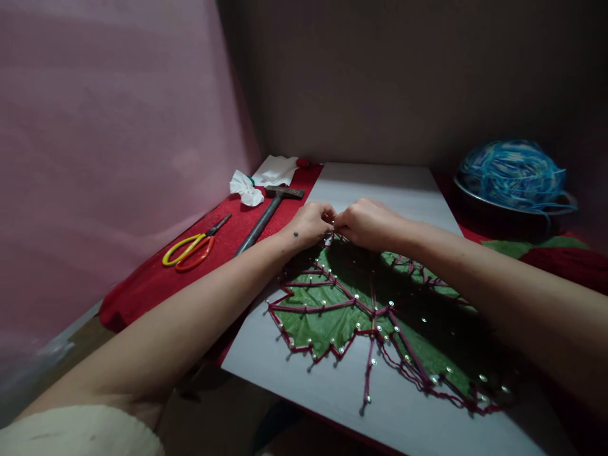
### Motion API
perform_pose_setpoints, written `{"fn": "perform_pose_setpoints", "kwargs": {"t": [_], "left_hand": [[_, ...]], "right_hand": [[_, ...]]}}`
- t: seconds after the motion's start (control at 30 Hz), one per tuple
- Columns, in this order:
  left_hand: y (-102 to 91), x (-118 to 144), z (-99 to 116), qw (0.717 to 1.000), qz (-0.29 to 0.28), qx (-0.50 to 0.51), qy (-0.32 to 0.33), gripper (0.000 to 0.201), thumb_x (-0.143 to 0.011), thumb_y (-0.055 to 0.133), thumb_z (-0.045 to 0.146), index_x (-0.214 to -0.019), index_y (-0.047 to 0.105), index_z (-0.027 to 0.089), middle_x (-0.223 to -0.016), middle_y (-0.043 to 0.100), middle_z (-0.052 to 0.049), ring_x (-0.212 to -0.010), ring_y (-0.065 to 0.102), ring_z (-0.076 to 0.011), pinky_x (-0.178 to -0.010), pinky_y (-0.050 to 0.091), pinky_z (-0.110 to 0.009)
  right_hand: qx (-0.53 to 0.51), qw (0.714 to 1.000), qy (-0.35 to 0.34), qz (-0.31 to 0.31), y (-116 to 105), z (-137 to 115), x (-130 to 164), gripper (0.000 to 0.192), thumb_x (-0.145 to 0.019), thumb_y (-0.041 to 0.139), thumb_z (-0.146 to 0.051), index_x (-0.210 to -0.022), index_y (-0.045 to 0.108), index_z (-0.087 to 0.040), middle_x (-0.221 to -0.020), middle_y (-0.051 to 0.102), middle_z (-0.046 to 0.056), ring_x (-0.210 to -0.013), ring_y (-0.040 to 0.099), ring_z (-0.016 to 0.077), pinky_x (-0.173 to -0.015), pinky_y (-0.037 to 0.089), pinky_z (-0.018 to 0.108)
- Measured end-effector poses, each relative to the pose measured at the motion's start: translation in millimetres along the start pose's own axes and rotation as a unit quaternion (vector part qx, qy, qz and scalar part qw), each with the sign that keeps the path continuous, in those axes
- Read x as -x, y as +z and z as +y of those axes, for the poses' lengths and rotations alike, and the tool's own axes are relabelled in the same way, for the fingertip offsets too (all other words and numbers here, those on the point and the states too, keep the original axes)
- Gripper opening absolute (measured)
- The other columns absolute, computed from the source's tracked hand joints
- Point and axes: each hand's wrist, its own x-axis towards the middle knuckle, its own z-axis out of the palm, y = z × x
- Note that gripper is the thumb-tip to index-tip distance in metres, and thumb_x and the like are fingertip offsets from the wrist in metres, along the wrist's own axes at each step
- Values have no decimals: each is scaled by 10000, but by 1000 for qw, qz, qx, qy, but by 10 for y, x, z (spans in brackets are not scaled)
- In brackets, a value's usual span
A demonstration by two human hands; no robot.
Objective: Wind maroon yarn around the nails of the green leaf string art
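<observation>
Fingertips curled out of sight; both hands' fingers, left hand (311,223), right hand (367,221), pinching red yarn (332,307) at leaf (327,316) tip. Leaf stem pointing away from fingers, toward near counter (389,411) edge.

Home craft corner: pale board (380,183) on red cloth (156,278), hammer (266,215), scissors (192,247), blue yarn ball (510,174) in a bowl (bare walls close around)

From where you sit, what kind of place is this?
Probably a home craft corner. Both hands work at the top of a nail-and-yarn leaf on a white board; a hammer, scissors and blue yarn ball lie nearby.
</observation>
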Motion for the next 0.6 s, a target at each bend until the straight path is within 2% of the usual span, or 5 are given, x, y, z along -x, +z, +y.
{"fn": "perform_pose_setpoints", "kwargs": {"t": [0.23, 0.47, 0.6], "left_hand": [[-14, 19, -28, 999, -4, 32, 19, 221, -653, 559, 31, -839, 619, 135, -612, 556, 44, -525, 479, -68, -523, 343, -192], [-40, -7, -50, 998, -10, -8, 58, 132, -574, 578, 4, -569, 638, 121, -550, 517, 41, -594, 465, -90, -576, 310, -218], [-67, -6, -67, 999, -8, 5, 41, 93, -626, 606, 55, -619, 667, 123, -576, 532, 36, -613, 479, -94, -600, 327, -222]], "right_hand": [[-50, 998, 29, -18, -26, -19, -47, 231, -757, 514, -148, -790, 741, -174, -628, 614, 22, -560, 454, 102, -538, 282, 244], [-134, 986, 97, 5, -39, 7, -86, 228, -791, 503, -185, -769, 718, -114, -512, 472, -32, -500, 376, 74, -495, 287, 225], [-172, 977, 125, 26, -76, -10, -153, 197, -766, 562, -228, -723, 724, -125, -484, 451, -40, -495, 368, 73, -496, 283, 230]]}}
